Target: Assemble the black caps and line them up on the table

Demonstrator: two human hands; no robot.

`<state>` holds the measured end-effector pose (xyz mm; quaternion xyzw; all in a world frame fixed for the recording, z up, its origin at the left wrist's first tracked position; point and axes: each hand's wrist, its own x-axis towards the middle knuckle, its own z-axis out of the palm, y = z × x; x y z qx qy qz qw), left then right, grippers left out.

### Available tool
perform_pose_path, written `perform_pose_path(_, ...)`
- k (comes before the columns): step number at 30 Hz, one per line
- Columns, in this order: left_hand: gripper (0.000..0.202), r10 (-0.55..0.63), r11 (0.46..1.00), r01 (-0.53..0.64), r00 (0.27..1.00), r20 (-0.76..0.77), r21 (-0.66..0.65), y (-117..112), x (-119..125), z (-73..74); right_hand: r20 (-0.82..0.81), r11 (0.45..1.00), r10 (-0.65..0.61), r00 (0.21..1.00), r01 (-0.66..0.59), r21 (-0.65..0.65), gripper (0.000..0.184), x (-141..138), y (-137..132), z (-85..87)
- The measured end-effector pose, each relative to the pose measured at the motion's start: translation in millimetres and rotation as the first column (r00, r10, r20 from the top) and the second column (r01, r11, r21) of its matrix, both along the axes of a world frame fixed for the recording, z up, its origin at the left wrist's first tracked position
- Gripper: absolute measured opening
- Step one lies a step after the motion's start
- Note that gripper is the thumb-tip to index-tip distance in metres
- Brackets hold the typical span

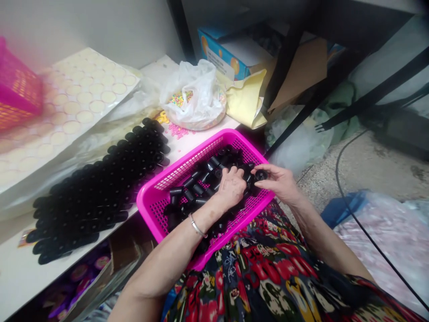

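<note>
A pink plastic basket [147, 201] rests at my lap, with many small black cylindrical pieces [197, 190] lying loose in it. My left hand [232, 185] is down among them, its fingers curled and the fingertips hidden, so what it grips cannot be made out. At the basket's right rim, my right hand [279, 181] pinches one black cylindrical piece [260, 175] between thumb and fingers, its round end facing up. On the white table to the left, a dense block of similar black pieces [100, 188] stands in close rows.
A clear plastic bag [197, 109] of small coloured bits sits behind the basket, beside yellow paper [246, 100]. Sheets with round outlines [83, 96] and another pink basket [18, 89] lie at left. Dark metal bars [298, 116] and a cable [355, 214] are at right.
</note>
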<state>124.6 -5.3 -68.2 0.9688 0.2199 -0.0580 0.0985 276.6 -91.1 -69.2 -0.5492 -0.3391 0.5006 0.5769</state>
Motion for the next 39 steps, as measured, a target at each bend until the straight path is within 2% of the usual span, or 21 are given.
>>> perform_pose_path(5, 0.014, 0.1, 0.989, -0.088, 0.99, 0.098, -0.121, 8, -16, 4.3, 0.083, 1.0, -0.013, 0.996, 0.014, -0.016, 0.035, 0, -2, 3.8)
perform_pose_path(9, 0.013, 0.216, 0.932, -0.112, 0.935, 0.28, -0.344, 20, -31, 9.6, 0.185, 0.996, 0.056, 0.981, -0.069, 0.064, 0.026, 7, -1, 8.2)
perform_pose_path(11, 0.012, 0.304, 0.871, -0.124, 0.896, 0.323, -0.476, 24, -35, 11.1, 0.342, 0.98, 0.139, 0.929, -0.178, 0.085, 0.022, 5, 2, 10.2)
perform_pose_path(14, 0.012, 0.434, 0.745, -0.163, 0.855, 0.284, -0.647, 25, -38, 11.2, 0.589, 0.952, 0.24, 0.772, -0.307, 0.013, 0.018, -7, 11, 10.8)
perform_pose_path(17, 0.012, 0.517, 0.626, -0.167, 0.82, 0.245, -0.762, 23, -40, 8.2, 0.718, 0.931, 0.299, 0.628, -0.358, -0.075, 0.015, -21, 20, 9.4)
perform_pose_path(19, 0.015, 0.584, 0.523, -0.151, 0.781, 0.223, -0.839, 22, -41, 6.4, 0.748, 0.915, 0.331, 0.575, -0.389, -0.105, 0.012, -26, 23, 9.2)
perform_pose_path(21, 0.02, 0.647, 0.398, -0.111, 0.738, 0.193, -0.911, 20, -41, 6.7, 0.721, 0.903, 0.362, 0.592, -0.415, -0.112, 0.012, -27, 25, 9.9)
perform_pose_path(24, 0.03, 0.72, 0.227, -0.019, 0.677, 0.154, -0.974, 18, -41, 12.4, 0.596, 0.904, 0.39, 0.702, -0.414, -0.105, 0.018, -27, 25, 12.3)
perform_pose_path(26, 0.034, 0.761, 0.138, 0.022, 0.637, 0.121, -0.99, 16, -41, 17.4, 0.5, 0.925, 0.363, 0.786, -0.368, -0.093, 0.015, -25, 24, 15.3)
perform_pose_path(29, 0.033, 0.793, 0.027, 0.038, 0.608, 0.044, -0.999, 17, -43, 23.0, 0.402, 0.971, 0.234, 0.885, -0.237, -0.043, 0.016, -13, 19, 24.6)
perform_pose_path(31, 0.032, 0.817, -0.046, 0.065, 0.576, 0.0, -0.997, 18, -45, 25.7, 0.426, 0.993, 0.1, 0.899, -0.116, 0.012, 0.016, 5, 14, 34.0)
perform_pose_path(32, 0.031, 0.834, -0.083, 0.096, 0.551, -0.017, -0.992, 18, -47, 27.3, 0.476, 0.998, 0.025, 0.879, -0.05, 0.039, 0.016, 17, 10, 39.0)
perform_pose_path(33, 0.03, 0.848, -0.121, 0.133, 0.529, -0.033, -0.984, 19, -48, 29.3, 0.553, 0.998, -0.045, 0.832, 0.017, 0.057, 0.016, 29, 6, 43.6)
perform_pose_path(34, 0.03, 0.857, -0.158, 0.169, 0.513, -0.051, -0.973, 19, -50, 31.5, 0.655, 0.993, -0.116, 0.747, 0.099, 0.063, 0.018, 41, 2, 47.6)
perform_pose_path(35, 0.03, 0.861, -0.194, 0.199, 0.504, -0.069, -0.961, 19, -52, 34.1, 0.773, 0.988, -0.111, 0.624, 0.156, 0.017, 0.017, 52, -2, 50.9)
perform_pose_path(37, 0.03, 0.859, -0.256, 0.232, 0.5, -0.111, -0.938, 17, -54, 39.6, 0.94, 0.946, -0.008, 0.342, 0.306, -0.103, 0.02, 65, -10, 55.2)
perform_pose_path(38, 0.031, 0.856, -0.281, 0.238, 0.501, -0.131, -0.93, 15, -54, 42.2, 0.968, 0.926, 0.078, 0.239, 0.343, -0.159, 0.026, 66, -12, 56.8)
perform_pose_path(39, 0.031, 0.854, -0.297, 0.24, 0.499, -0.145, -0.924, 12, -54, 44.4, 0.972, 0.921, 0.142, 0.186, 0.336, -0.199, 0.032, 63, -14, 58.5)
